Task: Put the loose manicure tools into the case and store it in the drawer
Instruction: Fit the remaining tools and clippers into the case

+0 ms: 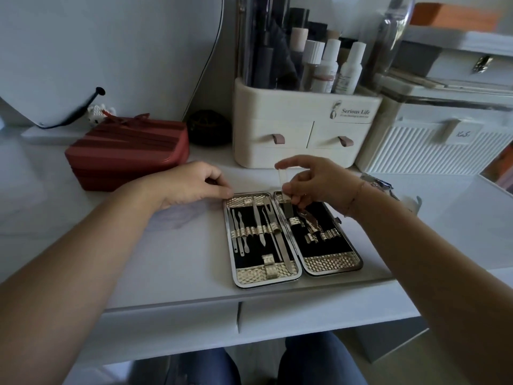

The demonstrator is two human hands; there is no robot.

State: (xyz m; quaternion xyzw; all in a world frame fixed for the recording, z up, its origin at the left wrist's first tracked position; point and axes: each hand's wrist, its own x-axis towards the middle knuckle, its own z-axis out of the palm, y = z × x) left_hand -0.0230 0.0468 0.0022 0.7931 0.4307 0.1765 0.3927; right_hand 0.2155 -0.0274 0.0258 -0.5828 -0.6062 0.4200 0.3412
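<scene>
Gold-trimmed metal case (330, 263) lay open flat on the white desk (180, 259), near the front edge, both halves facing up. Left half mostly filled: slim steel tools under the elastic loops. Right half partly filled, with several loops standing bare.

Step in hand, as judged: loading the right half.

Right hand (319, 184) hovered over the far end of that half, pinching a short clear strip (281, 176) upright between forefinger above and thumb below, the other fingers curled. Could not tell whether the strip was a tool itself or a sleeve for the dark file (287, 211) directly beneath it.

Left hand (191, 184) rested on the desk, loosely curled. Fingertips touched the case's far left corner, and nothing was visibly gripped. Probably steadying the case.

One loose metal tool (379, 185) lay on the desk behind the right wrist, apart from the case.

Next move, as judged: lower the strip in line with its slot and seat it under a loop. Then fetch the loose tool, fold the case shut, and open a drawer (319, 315) under the desk edge.
</scene>
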